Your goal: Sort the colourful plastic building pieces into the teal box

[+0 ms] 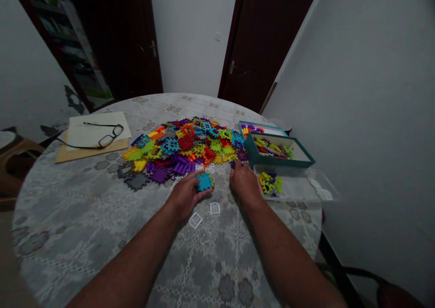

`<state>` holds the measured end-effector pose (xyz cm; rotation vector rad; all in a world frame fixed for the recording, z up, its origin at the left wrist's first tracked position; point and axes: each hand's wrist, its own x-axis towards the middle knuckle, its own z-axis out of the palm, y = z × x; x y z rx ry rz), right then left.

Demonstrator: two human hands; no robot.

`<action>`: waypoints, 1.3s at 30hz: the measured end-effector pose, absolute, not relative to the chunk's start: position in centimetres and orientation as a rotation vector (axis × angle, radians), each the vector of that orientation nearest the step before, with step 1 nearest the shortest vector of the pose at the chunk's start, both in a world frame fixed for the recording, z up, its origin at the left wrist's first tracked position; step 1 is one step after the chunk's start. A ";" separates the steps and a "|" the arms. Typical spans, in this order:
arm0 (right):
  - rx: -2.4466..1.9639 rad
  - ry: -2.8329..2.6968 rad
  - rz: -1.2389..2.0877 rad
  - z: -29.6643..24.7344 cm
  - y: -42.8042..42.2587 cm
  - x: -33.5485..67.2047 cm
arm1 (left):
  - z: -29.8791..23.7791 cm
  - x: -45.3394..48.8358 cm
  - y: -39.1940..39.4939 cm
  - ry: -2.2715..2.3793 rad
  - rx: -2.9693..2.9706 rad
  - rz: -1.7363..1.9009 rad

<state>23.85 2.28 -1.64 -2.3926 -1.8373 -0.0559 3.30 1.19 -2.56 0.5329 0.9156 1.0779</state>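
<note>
In my left hand point(186, 193) is a blue square building tile point(204, 181) with toothed edges; yellow-green shows along its rim, so other tiles may lie under it. My right hand point(243, 181) reaches to the right end of a heaped pile of coloured plastic tiles point(186, 142). Its fingers are bent around a small dark purple piece point(233, 164), mostly hidden by the hand. White lattice window pieces point(215, 208) lie on the cloth between my forearms, close to the left hand.
Right of the pile, a green box point(280, 162) holds sticks and coloured parts. In front of it a clear plastic tray point(295, 192) contains yellow-green and purple pieces. Eyeglasses point(106, 140) rest on paper and a board point(91, 154) at left. A patterned cloth point(112, 235) covers the round table.
</note>
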 end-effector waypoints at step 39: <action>-1.331 -1.804 0.066 -6.5 3.3 21.8 | -2.9 3.2 1.5 1.026 0.681 1.103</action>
